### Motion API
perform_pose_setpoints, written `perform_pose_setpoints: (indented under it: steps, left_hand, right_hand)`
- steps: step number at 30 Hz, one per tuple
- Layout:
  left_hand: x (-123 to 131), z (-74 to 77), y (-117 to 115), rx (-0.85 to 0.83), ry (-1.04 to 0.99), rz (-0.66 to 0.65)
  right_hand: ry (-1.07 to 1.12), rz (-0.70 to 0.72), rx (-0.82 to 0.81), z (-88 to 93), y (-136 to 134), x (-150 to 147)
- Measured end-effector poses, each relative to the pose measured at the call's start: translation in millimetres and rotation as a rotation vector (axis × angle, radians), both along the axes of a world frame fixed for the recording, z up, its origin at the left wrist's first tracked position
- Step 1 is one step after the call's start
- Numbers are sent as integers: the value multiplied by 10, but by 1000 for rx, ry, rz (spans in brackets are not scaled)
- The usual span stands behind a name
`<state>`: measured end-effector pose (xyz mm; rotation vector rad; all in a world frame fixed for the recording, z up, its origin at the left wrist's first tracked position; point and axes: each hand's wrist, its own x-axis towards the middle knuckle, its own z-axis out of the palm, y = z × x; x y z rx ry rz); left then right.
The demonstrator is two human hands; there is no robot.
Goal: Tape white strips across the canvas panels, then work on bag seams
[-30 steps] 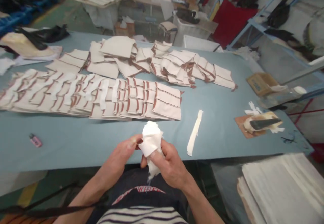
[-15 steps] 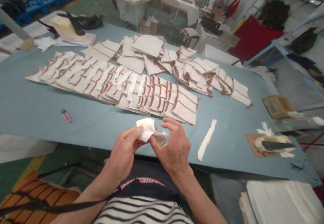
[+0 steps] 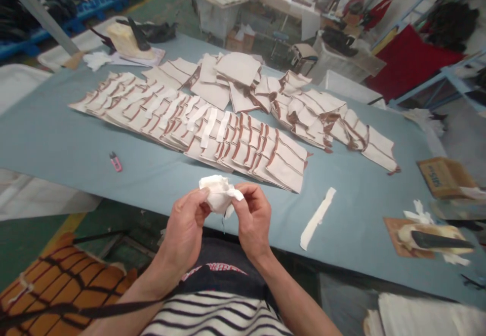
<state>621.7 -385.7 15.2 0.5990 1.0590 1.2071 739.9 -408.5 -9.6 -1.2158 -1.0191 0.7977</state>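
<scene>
Both hands are raised over the table's near edge, holding a bunched white strip (image 3: 217,193) between them. My left hand (image 3: 188,219) pinches its wad at the left, thumb on top. With thumb and fingers closed, my right hand (image 3: 253,216) grips a narrow end at the right. Just beyond lies a long row of overlapping cream fabric pieces (image 3: 283,161) with brown edging, several white strips (image 3: 209,128) laid across them. A loose white strip (image 3: 318,218) lies on the table to the right of my hands.
The blue-green table (image 3: 159,174) bears a pink cutter (image 3: 115,162) at left. A pile of cream pieces (image 3: 239,70) is behind the row. Far right stand a cardboard box (image 3: 442,176) and a black-handled tool (image 3: 436,239) on a brown board. An orange seat (image 3: 76,290) is lower left.
My right hand has closed from spread fingers into a pinch on the strip's end. The strip is now more crumpled and pulled between my hands. The view has shifted slightly left.
</scene>
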Motion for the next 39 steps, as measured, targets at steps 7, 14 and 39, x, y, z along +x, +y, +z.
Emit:
perform_pose_setpoints:
  steps: [7, 14, 39]
  left_hand:
    - [149, -5, -7, -11, 42, 19]
    - [313, 65, -107, 116, -42, -50]
    - [602, -327, -122, 96, 406, 182]
  right_hand:
    - [-61, 6, 107, -86, -3, 89]
    - [-105, 40, 165, -108, 63, 347]
    - [328, 146, -91, 45, 438, 691]
